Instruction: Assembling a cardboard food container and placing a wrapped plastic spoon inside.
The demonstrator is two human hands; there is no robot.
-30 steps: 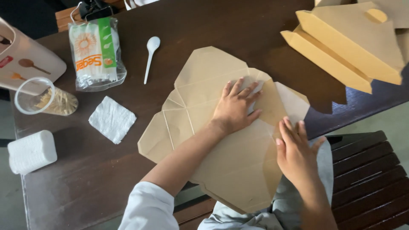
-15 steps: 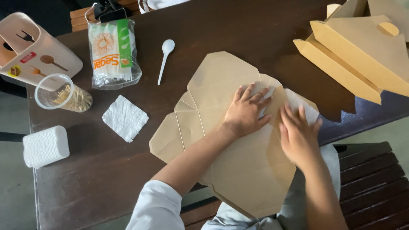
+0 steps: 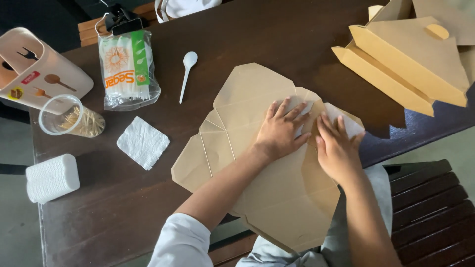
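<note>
Currently, item: flat kraft takeaway-box blank (image 3: pixel 257 163), unfolded, lying on the dark wooden table (image 3: pixel 277 34), its near end overhanging the table's near edge toward the person's lap.
Long axis: runs from far-left to near-right across the table edge.
Left hand (image 3: pixel 281 129): palm down on the middle of the blank, fingers spread flat and pointing far-right; presses, grips nothing.
Right hand (image 3: pixel 338 146): just beside the left hand, fingers extended together, pressing on the raised right side flap (image 3: pixel 346 123); closed on nothing.
Key relation: the flap lies directly under and to the right of the right fingertips, so the right hand is nearer to it; the left hand pins the panel on the fold's left side.
Folded boxes (image 3: pixel 410 64): stack at far right, well apart from both hands.
White plastic spoon (image 3: pixel 187 69): far-left of the blank, apart from it.
Bag of plastic cutlery (image 3: pixel 127 69): left of the spoon.
Folded napkin (image 3: pixel 142 142): left, near the blank's left flap.
Toothpick cup (image 3: pixel 69 117): far left.
</note>
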